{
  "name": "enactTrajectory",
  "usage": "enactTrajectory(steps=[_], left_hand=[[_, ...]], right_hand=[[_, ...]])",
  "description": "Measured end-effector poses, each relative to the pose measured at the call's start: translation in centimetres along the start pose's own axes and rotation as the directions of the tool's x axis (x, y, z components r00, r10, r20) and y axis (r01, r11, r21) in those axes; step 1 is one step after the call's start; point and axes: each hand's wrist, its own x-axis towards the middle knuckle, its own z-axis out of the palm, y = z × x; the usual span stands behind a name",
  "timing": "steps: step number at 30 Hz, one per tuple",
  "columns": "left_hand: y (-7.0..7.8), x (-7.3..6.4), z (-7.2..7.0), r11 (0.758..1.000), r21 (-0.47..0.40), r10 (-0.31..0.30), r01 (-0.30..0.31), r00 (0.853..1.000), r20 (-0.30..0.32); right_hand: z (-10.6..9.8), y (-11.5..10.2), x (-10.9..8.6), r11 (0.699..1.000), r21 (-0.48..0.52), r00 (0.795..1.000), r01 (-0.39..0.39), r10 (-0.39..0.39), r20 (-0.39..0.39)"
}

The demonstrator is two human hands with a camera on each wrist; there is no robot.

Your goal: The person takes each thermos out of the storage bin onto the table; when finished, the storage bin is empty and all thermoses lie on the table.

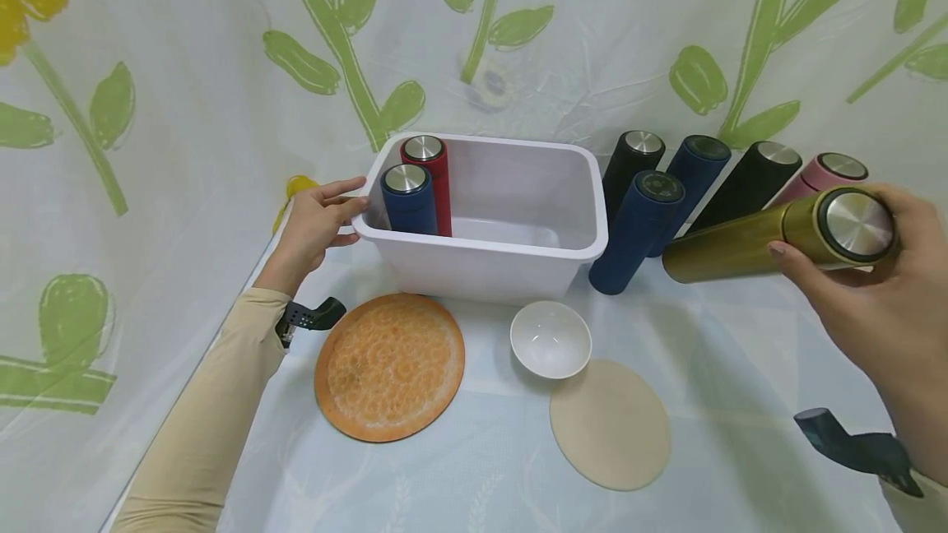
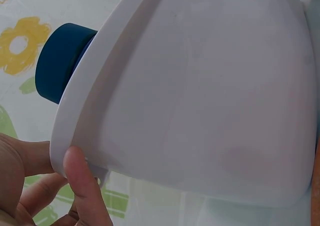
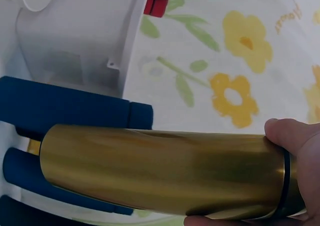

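In the head view, my right hand (image 1: 881, 294) grips a gold thermos (image 1: 733, 247) near its steel-topped lid, and the bottle leans well over to the left. The right wrist view shows the thermos (image 3: 160, 171) lengthwise, with the thumb on one side and fingers on the other. My left hand (image 1: 317, 220) pinches the left rim of a white plastic bin (image 1: 489, 270). Fingers lie on both sides of that rim in the left wrist view. A red thermos (image 1: 440, 187) and a blue thermos (image 1: 411, 204) stand upright inside the bin's left end.
Right of the bin stand several more thermoses: a blue one (image 1: 637, 229), a black one (image 1: 629, 167), and a pink one (image 1: 803, 179) partly hidden behind the gold. A white bowl (image 1: 551, 340), an orange round mat (image 1: 388, 368) and a beige round mat (image 1: 611, 426) lie in front.
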Motion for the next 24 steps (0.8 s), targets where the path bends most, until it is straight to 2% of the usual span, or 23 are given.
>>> enactTrajectory(steps=[4, 6, 14, 20, 24], left_hand=[[0.0, 0.0, 0.0, 1.0, 0.002, 0.0, 0.0, 1.0, 0.003], [0.0, 0.0, -0.1, 1.0, 0.003, 0.0, 0.0, 1.0, 0.006], [-0.1, 0.1, -0.2, 1.0, 0.002, 0.001, -0.001, 1.0, 0.004], [-0.1, 0.1, 0.0, 1.0, -0.012, -0.014, 0.013, 1.0, -0.006], [0.0, 0.1, 0.0, 1.0, -0.012, -0.019, 0.019, 1.0, -0.009]], right_hand=[[0.7, 1.2, 0.5, 0.995, 0.006, 0.995, 0.103, -0.103, -0.01], [1.1, 1.7, 0.7, 0.991, -0.029, 0.992, 0.13, -0.13, -0.005], [2.9, 3.1, 1.1, 0.996, -0.088, 0.999, 0.033, -0.032, 0.012], [4.3, 4.7, 1.6, 0.994, -0.104, 1.0, 0.02, -0.017, 0.021], [4.9, 5.4, 1.8, 0.991, -0.137, 0.998, 0.003, 0.005, 0.058]])
